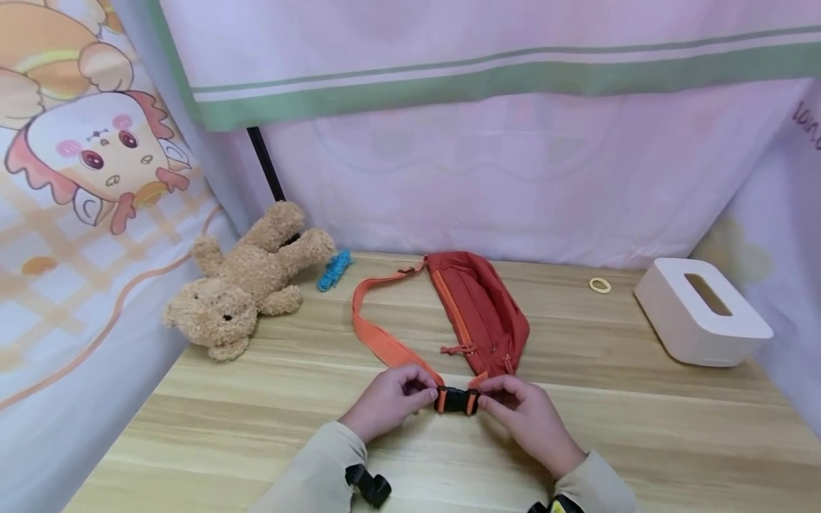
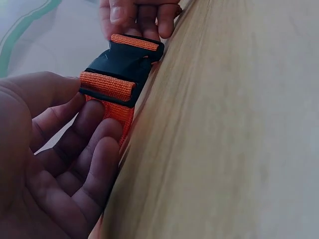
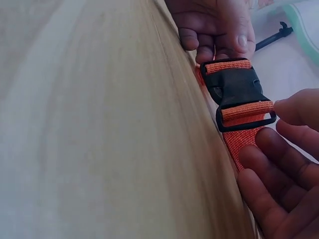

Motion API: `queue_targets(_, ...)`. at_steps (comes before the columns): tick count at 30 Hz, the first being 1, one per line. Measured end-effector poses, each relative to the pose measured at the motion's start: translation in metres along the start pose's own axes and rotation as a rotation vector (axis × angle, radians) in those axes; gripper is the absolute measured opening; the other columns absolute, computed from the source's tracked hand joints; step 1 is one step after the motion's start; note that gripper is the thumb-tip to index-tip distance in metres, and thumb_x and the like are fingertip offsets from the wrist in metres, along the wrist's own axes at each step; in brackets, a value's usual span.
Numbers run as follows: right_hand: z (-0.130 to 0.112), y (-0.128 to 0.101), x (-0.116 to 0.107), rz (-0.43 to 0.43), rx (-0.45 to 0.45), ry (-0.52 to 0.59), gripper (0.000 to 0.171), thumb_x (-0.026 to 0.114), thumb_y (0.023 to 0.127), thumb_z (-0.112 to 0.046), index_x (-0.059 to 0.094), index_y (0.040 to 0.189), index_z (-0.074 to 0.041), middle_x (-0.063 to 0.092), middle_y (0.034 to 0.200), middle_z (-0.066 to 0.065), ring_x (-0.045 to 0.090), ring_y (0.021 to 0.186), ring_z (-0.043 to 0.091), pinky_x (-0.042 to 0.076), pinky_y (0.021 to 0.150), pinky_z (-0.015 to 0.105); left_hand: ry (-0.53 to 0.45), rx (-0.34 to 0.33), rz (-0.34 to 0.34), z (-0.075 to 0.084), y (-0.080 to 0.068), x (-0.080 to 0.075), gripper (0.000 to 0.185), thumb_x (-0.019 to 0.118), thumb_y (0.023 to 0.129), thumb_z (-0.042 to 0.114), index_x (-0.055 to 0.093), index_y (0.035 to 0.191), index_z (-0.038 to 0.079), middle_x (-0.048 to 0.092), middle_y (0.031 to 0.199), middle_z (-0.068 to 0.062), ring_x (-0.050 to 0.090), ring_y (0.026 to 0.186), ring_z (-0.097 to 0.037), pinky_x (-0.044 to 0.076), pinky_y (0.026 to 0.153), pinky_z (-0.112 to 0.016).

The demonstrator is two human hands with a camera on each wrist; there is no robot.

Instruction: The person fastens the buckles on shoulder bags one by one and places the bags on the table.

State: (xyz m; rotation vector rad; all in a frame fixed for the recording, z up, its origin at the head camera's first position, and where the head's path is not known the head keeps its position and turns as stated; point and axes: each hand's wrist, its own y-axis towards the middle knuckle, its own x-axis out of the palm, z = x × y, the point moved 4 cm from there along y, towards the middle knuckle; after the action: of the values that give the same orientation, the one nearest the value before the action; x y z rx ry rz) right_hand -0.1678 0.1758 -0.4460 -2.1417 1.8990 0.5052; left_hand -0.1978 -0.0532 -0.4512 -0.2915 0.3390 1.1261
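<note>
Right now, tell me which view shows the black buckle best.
The right wrist view: the black buckle fills the frame, closed, with both webbing bars plain. The left wrist view shows it closely too, at an angle. The head view shows it small between the two hands.

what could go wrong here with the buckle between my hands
Fingertips sit right against both ends of the black buckle, so a pinch seems possible if it snaps. The orange strap is held by the left hand and right hand; a pull might drag the red bag along the table.
</note>
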Motion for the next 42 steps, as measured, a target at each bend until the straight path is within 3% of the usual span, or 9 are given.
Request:
queue_targets(7,-0.004,-0.002,-0.001,-0.025,-0.076,-0.074,0.017,0.078,0.088,-0.012,0.074,0.103,-0.019,0.072,0.108,-0.002,0.067,0.097,0.013,0.057,0.082,0.025,0.071,0.052,-0.003,0.007,-0.002,0.002,0.003,0.070,0.096,0.024,0.069,0.098,0.022,0.067,0.096,0.011,0.061,0.089,-0.010,0.051,0.080,-0.027)
queue_targets(15,-0.011,-0.007,-0.004,-0.012,-0.141,-0.224,0.029,0.080,0.086,-0.013,0.071,0.110,-0.025,0.067,0.107,-0.014,0.063,0.105,0.011,0.055,0.093,0.040,0.067,0.059,-0.019,0.012,-0.005,0.002,0.011,0.069,0.096,0.022,0.067,0.107,0.020,0.065,0.096,0.008,0.061,0.091,-0.012,0.052,0.081,-0.027)
queue_targets(25,-0.019,-0.015,-0.009,0.010,-0.259,-0.357,0.049,0.082,0.084,-0.020,0.062,0.128,-0.014,0.061,0.124,-0.004,0.057,0.119,0.018,0.046,0.104,0.048,0.126,0.094,-0.023,0.016,-0.009,-0.001,0.021,0.067,0.098,0.024,0.065,0.119,0.020,0.065,0.104,0.011,0.061,0.098,-0.008,0.053,0.088,-0.030)
queue_targets(33,-0.021,-0.022,-0.014,0.040,-0.305,-0.451,0.058,0.082,0.084,-0.027,0.059,0.133,-0.009,0.058,0.134,0.001,0.052,0.129,0.025,0.043,0.107,0.053,0.254,0.134,-0.007,0.021,-0.013,-0.004,0.024,0.068,0.097,0.026,0.065,0.121,0.024,0.062,0.111,0.012,0.060,0.104,-0.009,0.051,0.094,-0.038)
queue_targets(42,-0.021,-0.028,-0.020,0.040,-0.259,-0.515,0.063,0.080,0.086,-0.035,0.056,0.140,-0.013,0.053,0.143,0.004,0.048,0.134,0.029,0.042,0.107,0.057,0.370,0.158,0.014,0.024,-0.019,-0.006,0.026,0.067,0.097,0.028,0.063,0.123,0.025,0.060,0.114,0.010,0.059,0.106,-0.011,0.052,0.093,-0.037)
